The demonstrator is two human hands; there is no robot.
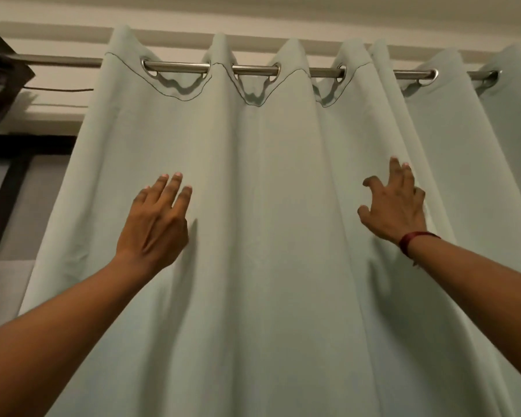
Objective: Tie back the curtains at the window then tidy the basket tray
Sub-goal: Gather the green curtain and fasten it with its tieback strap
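A pale green curtain (268, 191) hangs by metal eyelets from a steel rod (178, 67) and fills most of the view. A second pale green panel (451, 139) overlaps it on the right. My left hand (154, 221) is raised in front of the left folds, fingers straight and slightly apart, holding nothing. My right hand (394, 206), with a red band at the wrist, is spread with curled fingers against the fold where the two panels meet; no cloth is gripped. The basket tray is out of sight.
A dark curtain (0, 82) hangs bunched at the far left end of the rod. Below it shows a dark window frame (15, 164) and grey pane. The ceiling and a pale wall band run above the rod.
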